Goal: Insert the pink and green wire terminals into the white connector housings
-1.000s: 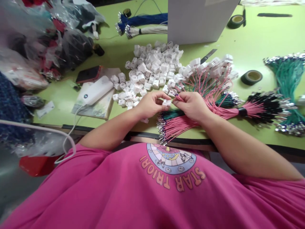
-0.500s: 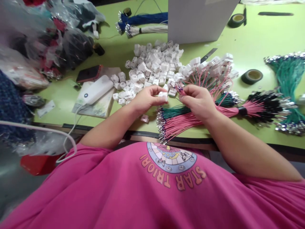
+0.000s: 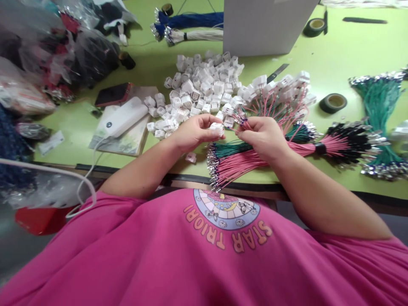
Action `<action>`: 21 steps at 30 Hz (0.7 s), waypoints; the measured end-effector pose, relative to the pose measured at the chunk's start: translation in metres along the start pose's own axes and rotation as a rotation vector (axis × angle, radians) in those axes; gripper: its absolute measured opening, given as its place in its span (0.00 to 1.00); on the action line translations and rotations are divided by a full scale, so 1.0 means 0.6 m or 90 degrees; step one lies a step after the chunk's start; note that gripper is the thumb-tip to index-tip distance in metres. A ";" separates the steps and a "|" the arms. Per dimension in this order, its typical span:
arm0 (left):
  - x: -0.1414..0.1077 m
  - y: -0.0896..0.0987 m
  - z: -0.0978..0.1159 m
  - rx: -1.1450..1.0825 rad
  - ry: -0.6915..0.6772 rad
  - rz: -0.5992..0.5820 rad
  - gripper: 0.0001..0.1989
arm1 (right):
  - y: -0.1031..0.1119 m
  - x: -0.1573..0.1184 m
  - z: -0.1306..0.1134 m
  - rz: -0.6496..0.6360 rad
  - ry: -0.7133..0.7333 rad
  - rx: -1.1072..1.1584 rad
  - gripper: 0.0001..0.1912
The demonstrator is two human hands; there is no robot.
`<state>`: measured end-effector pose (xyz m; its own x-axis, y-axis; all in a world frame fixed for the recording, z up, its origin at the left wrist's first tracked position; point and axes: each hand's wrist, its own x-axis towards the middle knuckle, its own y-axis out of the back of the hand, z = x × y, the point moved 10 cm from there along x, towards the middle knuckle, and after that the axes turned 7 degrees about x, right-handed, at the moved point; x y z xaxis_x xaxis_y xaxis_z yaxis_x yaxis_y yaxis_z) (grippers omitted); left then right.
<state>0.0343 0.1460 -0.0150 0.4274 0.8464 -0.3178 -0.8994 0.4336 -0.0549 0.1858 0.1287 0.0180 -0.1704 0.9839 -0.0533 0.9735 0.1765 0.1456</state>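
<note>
My left hand (image 3: 199,132) pinches a white connector housing (image 3: 217,129) between thumb and fingers. Facing it, my right hand (image 3: 263,135) is closed on several thin wires (image 3: 242,120) with metal tips. A green wire end reaches from the right fingers to the housing; whether it sits inside is too small to tell. Behind both hands lies a pile of white housings (image 3: 204,85). Under my right hand is a bundle of pink and green wires (image 3: 236,165). Housings with pink wires fitted (image 3: 287,87) lie beyond it.
A grey box (image 3: 258,27) stands at the back. A blade (image 3: 278,73) and a black tape roll (image 3: 333,103) lie to the right, near green wire bundles (image 3: 378,104). At left are a phone (image 3: 114,94), a white power bank (image 3: 127,117) and plastic bags (image 3: 86,51).
A green wire now spans from my right fingers to the housing in my left hand. The whole view has shifted slightly.
</note>
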 end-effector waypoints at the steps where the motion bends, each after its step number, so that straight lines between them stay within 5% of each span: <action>1: 0.000 0.000 -0.001 0.002 0.003 0.001 0.18 | 0.001 0.000 0.001 0.003 -0.007 0.002 0.06; 21: 0.006 0.005 0.004 0.053 -0.053 0.014 0.21 | -0.018 0.006 0.014 -0.042 -0.041 -0.109 0.12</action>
<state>0.0336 0.1514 -0.0140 0.4161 0.8774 -0.2387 -0.8997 0.4353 0.0315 0.1762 0.1301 0.0079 -0.2179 0.9671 -0.1315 0.9191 0.2486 0.3057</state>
